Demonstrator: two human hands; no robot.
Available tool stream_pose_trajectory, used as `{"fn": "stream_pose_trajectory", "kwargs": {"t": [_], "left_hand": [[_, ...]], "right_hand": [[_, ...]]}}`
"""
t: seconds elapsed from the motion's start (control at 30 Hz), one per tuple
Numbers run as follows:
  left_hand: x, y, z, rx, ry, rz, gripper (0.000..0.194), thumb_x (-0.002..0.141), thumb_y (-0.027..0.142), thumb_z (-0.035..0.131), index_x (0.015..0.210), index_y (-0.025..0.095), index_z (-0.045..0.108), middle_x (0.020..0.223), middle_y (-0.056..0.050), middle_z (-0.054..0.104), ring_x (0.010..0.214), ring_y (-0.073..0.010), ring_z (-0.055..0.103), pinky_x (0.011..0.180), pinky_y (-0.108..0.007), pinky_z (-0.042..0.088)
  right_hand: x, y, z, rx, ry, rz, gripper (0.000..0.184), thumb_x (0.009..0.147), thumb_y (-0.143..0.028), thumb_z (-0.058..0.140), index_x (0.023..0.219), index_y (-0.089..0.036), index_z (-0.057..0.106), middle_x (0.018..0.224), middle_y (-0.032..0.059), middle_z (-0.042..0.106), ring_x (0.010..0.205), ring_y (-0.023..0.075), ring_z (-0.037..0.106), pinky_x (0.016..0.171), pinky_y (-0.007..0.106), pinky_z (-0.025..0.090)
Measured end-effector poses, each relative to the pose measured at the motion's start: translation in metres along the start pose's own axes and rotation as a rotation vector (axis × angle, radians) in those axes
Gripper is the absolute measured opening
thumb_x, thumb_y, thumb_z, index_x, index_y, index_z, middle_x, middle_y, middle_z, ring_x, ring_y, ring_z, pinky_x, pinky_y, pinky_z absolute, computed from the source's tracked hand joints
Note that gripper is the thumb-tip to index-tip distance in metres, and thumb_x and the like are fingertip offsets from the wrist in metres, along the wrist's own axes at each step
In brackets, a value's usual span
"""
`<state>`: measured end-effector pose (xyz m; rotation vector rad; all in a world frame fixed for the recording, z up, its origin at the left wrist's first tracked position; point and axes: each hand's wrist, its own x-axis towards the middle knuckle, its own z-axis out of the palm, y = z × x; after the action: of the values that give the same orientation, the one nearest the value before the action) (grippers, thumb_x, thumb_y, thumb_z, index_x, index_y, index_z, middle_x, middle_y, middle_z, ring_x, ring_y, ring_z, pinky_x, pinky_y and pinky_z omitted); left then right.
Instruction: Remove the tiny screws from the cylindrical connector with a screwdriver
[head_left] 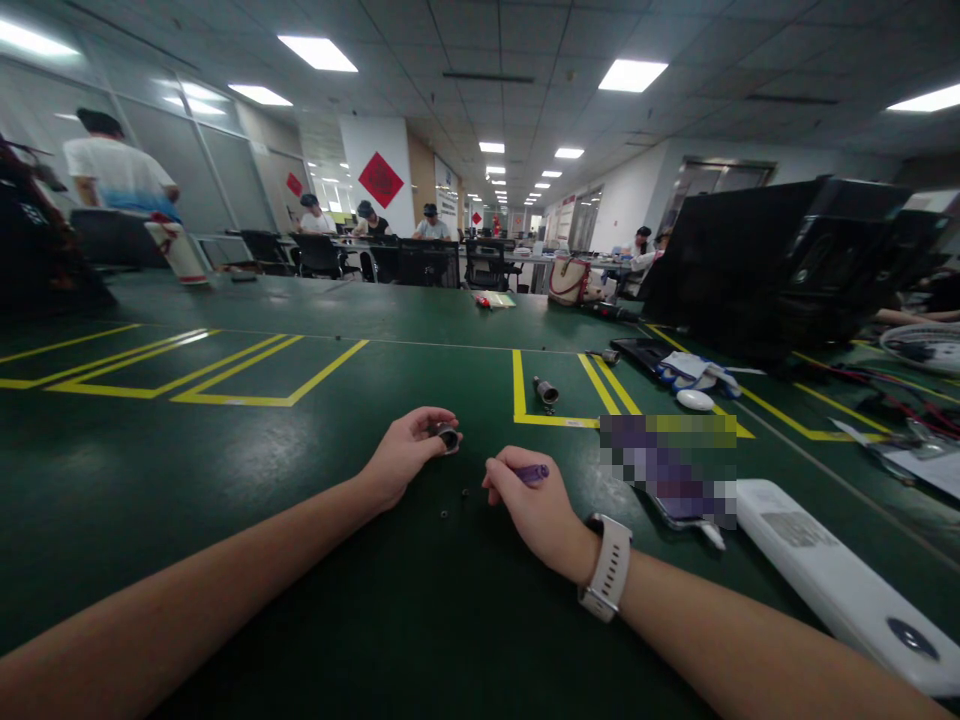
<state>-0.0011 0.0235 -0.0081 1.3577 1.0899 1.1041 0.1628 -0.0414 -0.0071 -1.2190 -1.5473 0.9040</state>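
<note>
Between its thumb and fingers, my left hand (pixel 405 455) grips a small dark metal cylindrical part (pixel 448 436), whose round opening faces right. My right hand (pixel 536 500) is closed around a purple pen-like tool (pixel 532 475); its tip is hidden behind the fingers. The two hands are apart, left of and right of the middle. Below them on the green table (pixel 360 620) lie a tiny dark piece (pixel 465 493) and a tiny ring (pixel 444 514). Beyond my right hand, a similar metal cylinder (pixel 547 392) lies on its side inside a yellow-taped box, with small dark bits beside it.
A white elongated device (pixel 840 575) lies right of my forearm, near a phone-like object (pixel 675 490), partly blurred out. Farther right are a white mouse-like object (pixel 695 400), gloves (pixel 694 372) and a black computer case (pixel 780 265). A white bottle (pixel 178 252) stands back left. Several people sit in the background.
</note>
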Motion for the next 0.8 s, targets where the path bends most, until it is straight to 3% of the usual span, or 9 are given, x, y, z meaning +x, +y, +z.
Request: {"fn": "stream_pose_trajectory", "kwargs": {"t": [0.4,0.67,0.8], "left_hand": [[-0.0019,0.0038,-0.0014,0.002,-0.002,0.0,0.023,0.062,0.017,0.065,0.084,0.016,0.06,0.088,-0.005,0.065,0.09,-0.0236,0.063,0.087,-0.043,0.048],[-0.0021,0.0036,-0.0016,-0.016,-0.022,-0.004,0.023,0.063,0.015,0.062,0.086,0.015,0.06,0.087,-0.004,0.065,0.089,-0.0221,0.063,0.086,-0.04,0.049],[-0.0021,0.0043,-0.0005,-0.012,-0.008,-0.011,0.021,0.063,0.014,0.063,0.084,0.015,0.06,0.086,-0.004,0.065,0.089,-0.0231,0.063,0.087,-0.042,0.048]], "right_hand": [[-0.0001,-0.0016,-0.0031,-0.029,0.029,-0.185,0.021,0.087,-0.03,0.048,0.077,-0.018,0.061,0.076,0.0012,0.06,0.072,0.0146,0.055,0.067,0.026,0.042],[-0.0017,-0.0029,-0.0045,-0.011,0.015,-0.182,0.021,0.087,-0.032,0.047,0.083,-0.019,0.063,0.08,0.0023,0.062,0.073,0.0156,0.056,0.066,0.027,0.042],[-0.0007,-0.0021,-0.0031,-0.026,0.024,-0.112,0.026,0.085,-0.033,0.048,0.069,-0.018,0.062,0.069,0.001,0.061,0.069,0.0159,0.056,0.063,0.027,0.041]]}}
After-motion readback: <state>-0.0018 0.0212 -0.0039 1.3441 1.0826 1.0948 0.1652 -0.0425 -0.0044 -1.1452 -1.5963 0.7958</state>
